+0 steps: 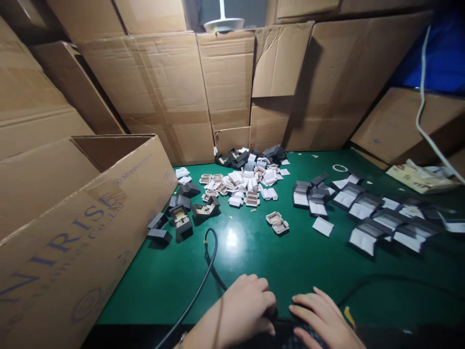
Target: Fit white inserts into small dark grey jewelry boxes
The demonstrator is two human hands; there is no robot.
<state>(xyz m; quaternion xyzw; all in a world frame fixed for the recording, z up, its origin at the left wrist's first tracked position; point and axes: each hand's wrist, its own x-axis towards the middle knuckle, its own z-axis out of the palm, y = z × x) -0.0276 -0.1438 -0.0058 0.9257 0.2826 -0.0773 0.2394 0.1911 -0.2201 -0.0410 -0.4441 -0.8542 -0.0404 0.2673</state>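
Note:
My left hand (250, 303) is at the near edge of the green table (174, 295). Its fingers are curled in, and what they may hold is hidden behind them. To its right, my right hand (323, 317) has its fingers apart and stretched toward the left hand. Beneath the right fingers shows a dark, textured thing (308, 334), mostly covered and cut off by the lower picture edge. A looped black cable (199, 289) runs beside my left forearm. Further back lies an opened small beige tray-like insert (277, 223).
Opened small black boxes stand left (181, 223) and in blurred rows right (365, 235). White and beige inserts (247, 182) are heaped at the back. A large carton (90, 232) borders the left side. Stacked cardboard boxes (152, 82) wall off the back. A white cord (423, 102) hangs right.

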